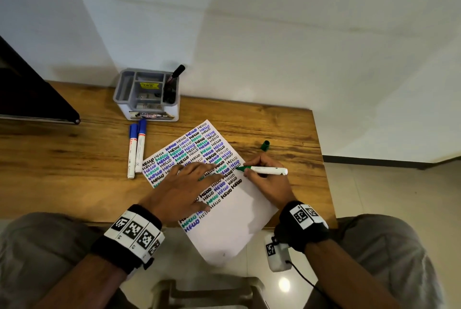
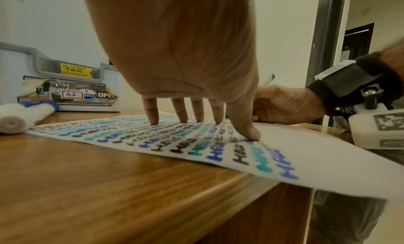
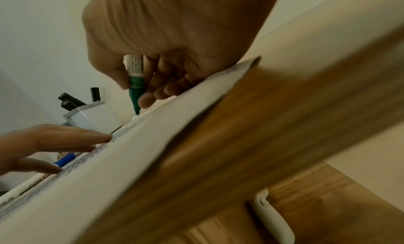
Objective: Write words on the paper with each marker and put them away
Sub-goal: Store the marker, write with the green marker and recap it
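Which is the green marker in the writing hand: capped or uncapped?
Uncapped: the green marker shows its bare tip, and the green cap lies apart on the table.

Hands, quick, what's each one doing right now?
Left hand: open, fingers spread, pressing the paper.
Right hand: grips the uncapped green marker, tip at the paper.

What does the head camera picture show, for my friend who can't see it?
A person's right hand holds a green marker over a paper covered in "HELLO". Their left hand presses the paper flat, and two blue markers lie nearby.
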`<state>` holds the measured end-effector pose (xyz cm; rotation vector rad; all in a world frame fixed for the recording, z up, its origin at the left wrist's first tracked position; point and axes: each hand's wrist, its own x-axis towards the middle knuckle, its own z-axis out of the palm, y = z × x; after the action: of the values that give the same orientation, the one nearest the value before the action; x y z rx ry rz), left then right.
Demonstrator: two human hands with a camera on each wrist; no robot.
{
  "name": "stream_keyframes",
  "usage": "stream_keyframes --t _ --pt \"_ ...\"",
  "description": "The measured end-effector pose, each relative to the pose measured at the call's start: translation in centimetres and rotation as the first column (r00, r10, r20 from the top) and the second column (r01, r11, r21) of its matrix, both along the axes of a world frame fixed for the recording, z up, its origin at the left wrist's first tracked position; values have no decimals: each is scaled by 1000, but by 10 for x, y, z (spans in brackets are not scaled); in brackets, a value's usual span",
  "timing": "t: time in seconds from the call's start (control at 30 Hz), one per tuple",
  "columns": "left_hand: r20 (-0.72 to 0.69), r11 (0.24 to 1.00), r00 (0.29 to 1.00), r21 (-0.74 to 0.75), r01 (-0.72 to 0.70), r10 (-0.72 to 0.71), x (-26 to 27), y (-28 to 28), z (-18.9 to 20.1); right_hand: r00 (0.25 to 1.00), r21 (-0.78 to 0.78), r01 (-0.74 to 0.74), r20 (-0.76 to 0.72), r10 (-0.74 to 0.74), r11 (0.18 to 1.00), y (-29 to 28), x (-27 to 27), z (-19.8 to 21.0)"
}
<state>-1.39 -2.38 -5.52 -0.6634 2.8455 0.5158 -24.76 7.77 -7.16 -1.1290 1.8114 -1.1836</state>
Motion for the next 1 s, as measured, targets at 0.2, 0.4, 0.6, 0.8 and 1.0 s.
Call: stream_keyframes --t 0.2,0.4,0.6,0.8,1.0 --pt "38 999 999 -40 -2 3 -2 -1 -1 1000 -43 -22 -12 21 999 2 -1 -7" --pt "73 998 997 -60 -7 12 -6 1 -1 1000 -24 21 5 -21 999 1 1 -11" --pt "88 998 996 -55 -12 17 -8 1 2 1000 -35 15 -8 -15 999 1 2 -14" --pt "94 999 995 -39 -14 17 -10 1 4 1000 -36 21 2 -21 999 1 3 -15" --pt "94 1000 996 -22 -11 13 -11 1 4 1000 -24 18 10 -18 1000 0 4 -14"
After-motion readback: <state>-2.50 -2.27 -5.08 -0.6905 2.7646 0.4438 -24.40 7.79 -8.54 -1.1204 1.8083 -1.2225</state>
